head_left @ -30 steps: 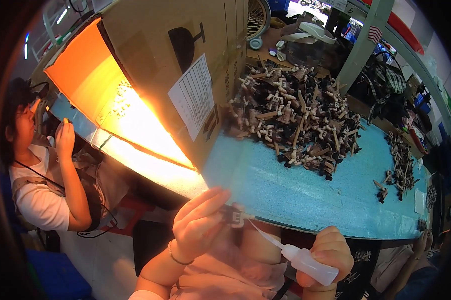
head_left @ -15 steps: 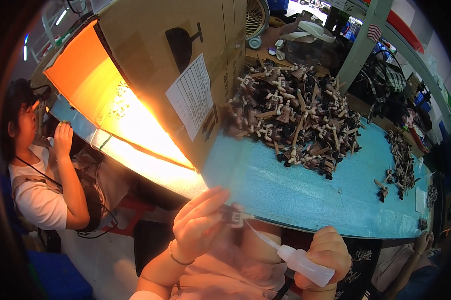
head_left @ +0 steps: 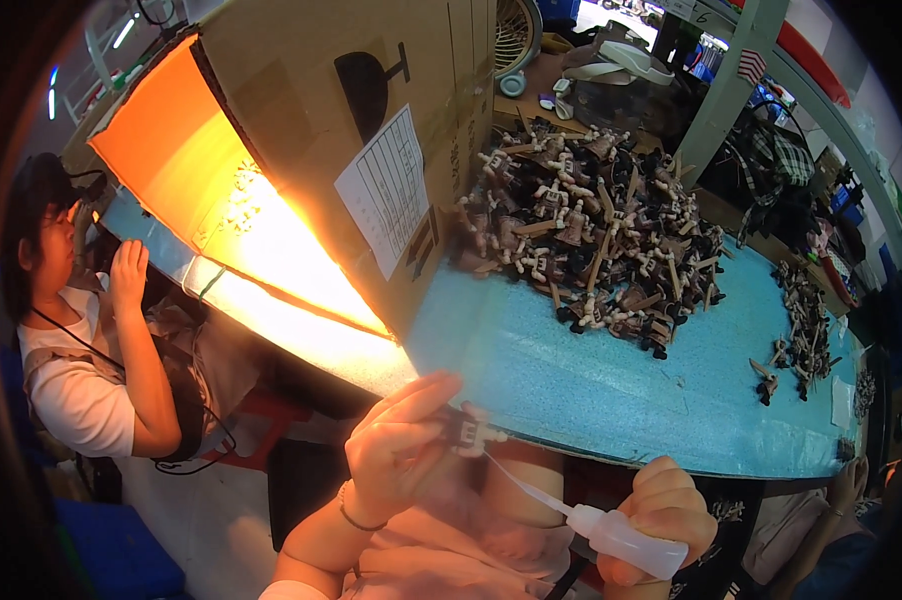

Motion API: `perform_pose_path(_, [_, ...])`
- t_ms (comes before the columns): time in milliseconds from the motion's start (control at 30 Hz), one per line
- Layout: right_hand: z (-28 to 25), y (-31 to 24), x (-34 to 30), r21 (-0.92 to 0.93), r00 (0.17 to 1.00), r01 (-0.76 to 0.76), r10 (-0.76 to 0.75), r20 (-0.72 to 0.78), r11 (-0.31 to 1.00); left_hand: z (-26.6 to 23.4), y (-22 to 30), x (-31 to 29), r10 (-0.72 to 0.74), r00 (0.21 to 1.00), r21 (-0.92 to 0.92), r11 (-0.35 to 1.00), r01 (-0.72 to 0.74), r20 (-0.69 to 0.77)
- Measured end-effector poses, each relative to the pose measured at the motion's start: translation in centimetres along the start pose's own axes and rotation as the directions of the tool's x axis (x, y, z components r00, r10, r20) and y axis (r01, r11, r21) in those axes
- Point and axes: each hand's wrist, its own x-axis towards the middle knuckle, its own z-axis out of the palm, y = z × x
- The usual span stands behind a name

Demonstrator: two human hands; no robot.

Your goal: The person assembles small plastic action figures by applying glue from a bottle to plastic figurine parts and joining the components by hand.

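Observation:
My left hand (head_left: 396, 450) pinches a small figurine (head_left: 466, 433) with a dark top and pale limbs, just off the table's near edge. In my right hand (head_left: 661, 515) lies a white squeeze bottle (head_left: 611, 530), gripped around its body. Its long, thin nozzle (head_left: 516, 482) slants up leftward, and its tip ends close to the figurine; whether they touch I cannot tell. Beyond my hands, a big heap of similar figurines (head_left: 591, 230) in brown, black and cream covers the far part of the blue table (head_left: 621, 395).
A tall cardboard box (head_left: 311, 100) stands at the left, its inside lit bright orange. A co-worker (head_left: 86, 370) sits at the left with a hand raised. A smaller row of figurines (head_left: 803, 330) lies at the right, near a metal post (head_left: 731, 100). Another person's arm (head_left: 821, 520) shows at lower right.
My right hand has moved slightly right with the squeeze bottle, drawing the nozzle tip a little down from the figurine. My left hand has hardly moved.

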Motion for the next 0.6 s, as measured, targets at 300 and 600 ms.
perform_pose_path(300, [0.1, 0.2, 0.1, 0.039, 0.998, 0.017, -0.020, 0.062, 0.999, 0.5, -0.3, -1.0, -0.107, 0.994, -0.364, 0.927, 0.095, -0.013])
perform_pose_path(600, [0.5, 0.3, 0.2, 0.063, 1.000, -0.007, 0.006, 0.024, 0.998, 0.4, 0.3, -1.4, -0.316, 0.941, -0.722, 0.623, 0.301, 0.119])
